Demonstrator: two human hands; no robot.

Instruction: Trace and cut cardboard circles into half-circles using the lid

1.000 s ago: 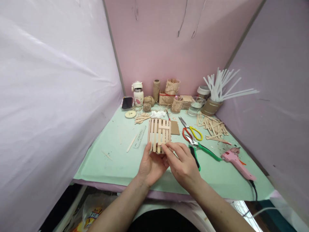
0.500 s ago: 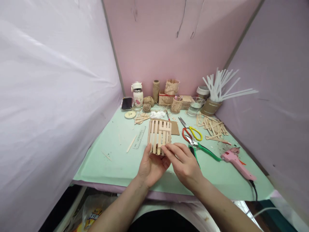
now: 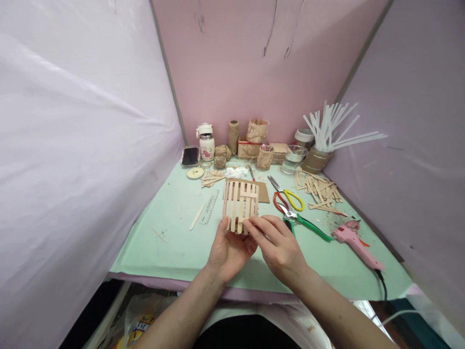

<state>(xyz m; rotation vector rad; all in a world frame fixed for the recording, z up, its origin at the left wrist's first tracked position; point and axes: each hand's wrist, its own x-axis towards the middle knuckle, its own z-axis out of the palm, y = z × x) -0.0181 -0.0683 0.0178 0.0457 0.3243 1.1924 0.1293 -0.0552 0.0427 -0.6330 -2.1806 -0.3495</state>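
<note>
Your left hand cups the stick frame from below, thumb closed on its near edge; your right hand pinches that same edge at the frame's 5 o'clock; the frame sits over the middle of the green mat; scissors lie at its 3 o'clock.

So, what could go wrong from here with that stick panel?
1. The stick panel is gripped only at its lower edge by the left hand, while the right hand presses there with its fingers; a slat might pop loose, or the panel might tip.
2. The green pliers and scissors lie close beside the right hand; a sweep of the wrist could knock them.
</note>
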